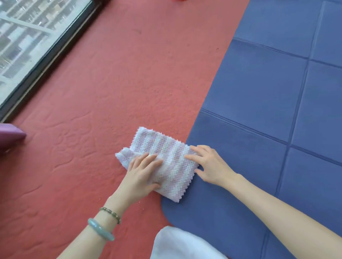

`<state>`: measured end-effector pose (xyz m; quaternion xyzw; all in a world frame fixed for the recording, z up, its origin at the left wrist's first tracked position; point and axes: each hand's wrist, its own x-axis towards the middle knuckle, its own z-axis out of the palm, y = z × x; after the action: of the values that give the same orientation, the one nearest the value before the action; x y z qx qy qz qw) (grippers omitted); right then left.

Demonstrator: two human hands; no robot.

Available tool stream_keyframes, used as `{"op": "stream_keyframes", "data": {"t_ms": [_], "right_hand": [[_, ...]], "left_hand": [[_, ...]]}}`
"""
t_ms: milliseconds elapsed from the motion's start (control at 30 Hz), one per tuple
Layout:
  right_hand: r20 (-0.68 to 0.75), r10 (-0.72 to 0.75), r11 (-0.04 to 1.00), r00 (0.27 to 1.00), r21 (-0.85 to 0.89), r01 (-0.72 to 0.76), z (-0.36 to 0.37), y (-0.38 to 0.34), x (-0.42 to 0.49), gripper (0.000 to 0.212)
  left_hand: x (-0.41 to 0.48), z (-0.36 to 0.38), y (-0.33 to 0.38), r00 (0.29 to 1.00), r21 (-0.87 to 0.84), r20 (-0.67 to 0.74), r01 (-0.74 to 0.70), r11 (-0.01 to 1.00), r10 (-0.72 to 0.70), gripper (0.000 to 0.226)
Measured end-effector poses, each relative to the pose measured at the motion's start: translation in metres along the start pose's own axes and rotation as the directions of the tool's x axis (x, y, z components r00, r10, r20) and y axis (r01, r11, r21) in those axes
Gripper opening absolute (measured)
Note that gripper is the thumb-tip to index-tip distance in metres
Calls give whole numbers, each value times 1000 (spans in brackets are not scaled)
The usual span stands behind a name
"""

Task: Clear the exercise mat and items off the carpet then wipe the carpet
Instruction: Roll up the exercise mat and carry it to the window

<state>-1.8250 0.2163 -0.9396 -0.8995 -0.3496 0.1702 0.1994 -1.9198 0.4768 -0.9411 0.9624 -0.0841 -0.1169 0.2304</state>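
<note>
A folded pink-and-white striped cloth (164, 159) lies on the red carpet (114, 88), its right end overlapping the edge of the blue exercise mat (268, 111). My left hand (142, 173) rests flat on the cloth's left part, fingers straight. My right hand (211, 164) lies with straight fingers on the cloth's right edge, palm over the mat. The mat covers the right side of the carpet and shows pressed fold lines.
A window with a dark frame (46, 55) runs along the carpet's upper left edge. A purple object (9, 135) sticks in at the left edge. White fabric (181, 244) shows at the bottom centre. A red thing (180, 1) peeks in at the top.
</note>
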Motion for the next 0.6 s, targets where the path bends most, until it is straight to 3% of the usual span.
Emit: {"op": "stream_keyframes", "data": {"t_ms": [133, 267, 433, 500, 600], "right_hand": [[-111, -10, 1000, 994, -31, 7, 10, -1, 8, 36], [-174, 29, 993, 984, 120, -8, 1, -17, 23, 17], [-307, -59, 955, 950, 259, 143, -25, -75, 59, 19], [-263, -104, 939, 959, 290, 182, -27, -94, 71, 24], [-60, -128, 957, 990, 253, 139, -20, -105, 82, 41]], "left_hand": [[-1, 6, -7, 997, 25, -80, -21, 999, 23, 53], [-7, -8, -5, 979, 79, -204, -4, 997, 20, 34], [-29, -76, -17, 862, 59, -494, 160, 985, -111, 36], [-37, -91, -32, 838, 87, -528, 210, 974, -134, 36], [-40, -86, -55, 874, 154, -436, 306, 939, -214, 43]]}}
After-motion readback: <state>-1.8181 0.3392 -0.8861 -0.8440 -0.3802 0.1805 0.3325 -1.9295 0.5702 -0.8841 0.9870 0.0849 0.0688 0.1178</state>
